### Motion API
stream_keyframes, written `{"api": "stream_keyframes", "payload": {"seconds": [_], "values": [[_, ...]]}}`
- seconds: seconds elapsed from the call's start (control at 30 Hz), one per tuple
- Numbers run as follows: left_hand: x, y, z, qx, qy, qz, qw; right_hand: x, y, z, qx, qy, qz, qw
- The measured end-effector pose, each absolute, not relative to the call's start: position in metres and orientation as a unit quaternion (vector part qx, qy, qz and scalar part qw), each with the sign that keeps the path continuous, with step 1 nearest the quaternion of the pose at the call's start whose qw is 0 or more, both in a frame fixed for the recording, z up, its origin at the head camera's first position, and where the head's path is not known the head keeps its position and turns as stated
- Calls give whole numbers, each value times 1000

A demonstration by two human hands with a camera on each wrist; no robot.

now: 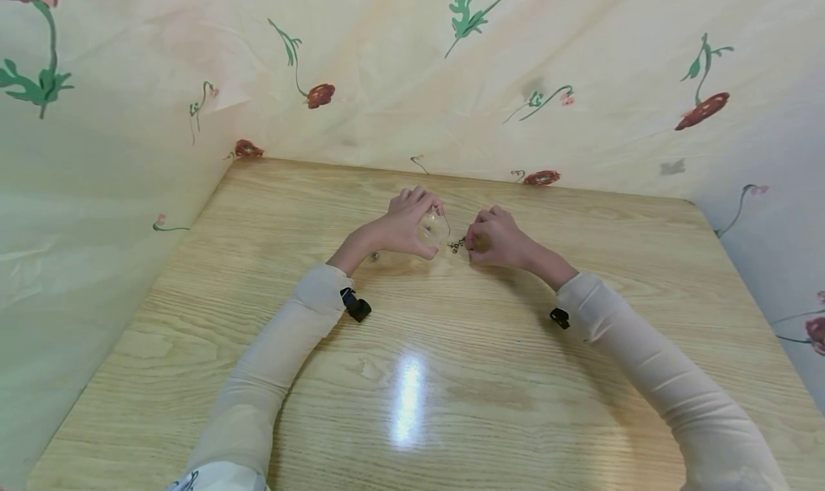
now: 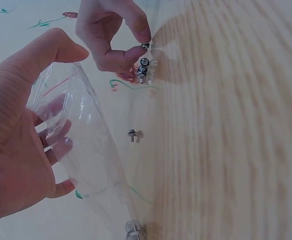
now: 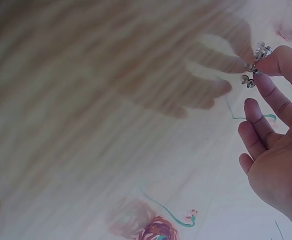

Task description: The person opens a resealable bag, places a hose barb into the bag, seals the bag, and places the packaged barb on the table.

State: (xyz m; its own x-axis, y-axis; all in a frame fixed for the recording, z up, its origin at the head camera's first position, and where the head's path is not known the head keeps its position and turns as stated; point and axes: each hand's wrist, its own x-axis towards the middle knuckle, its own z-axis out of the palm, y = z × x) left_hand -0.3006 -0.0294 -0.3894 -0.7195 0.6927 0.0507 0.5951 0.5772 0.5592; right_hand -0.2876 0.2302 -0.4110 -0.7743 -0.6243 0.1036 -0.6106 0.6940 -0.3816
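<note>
My left hand (image 1: 409, 226) holds a clear plastic zip bag (image 2: 88, 135), thumb on one side and fingers curled round the other. A red line runs near the bag's mouth. To its right, my right hand (image 1: 499, 239) pinches a small metal bolt (image 2: 145, 46) between thumb and forefinger, close above the table. Several more bolts (image 3: 263, 51) lie in a small cluster by those fingertips. In the left wrist view a single bolt (image 2: 132, 135) lies apart from the cluster, beside the bag. Whether the bag holds anything is hard to make out.
The wood-grain table (image 1: 451, 376) reaches back to a flowered cloth (image 1: 387, 69) hanging behind and at the sides. A small metal piece (image 1: 375, 256) lies beside the left wrist. Both sleeves carry black wrist mounts.
</note>
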Motion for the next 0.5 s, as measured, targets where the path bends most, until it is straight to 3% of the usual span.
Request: {"api": "stream_keyframes", "payload": {"seconds": [0.5], "values": [[-302, -29, -390, 361, 882, 290, 87, -289, 228, -404, -319, 919, -231, 6]]}}
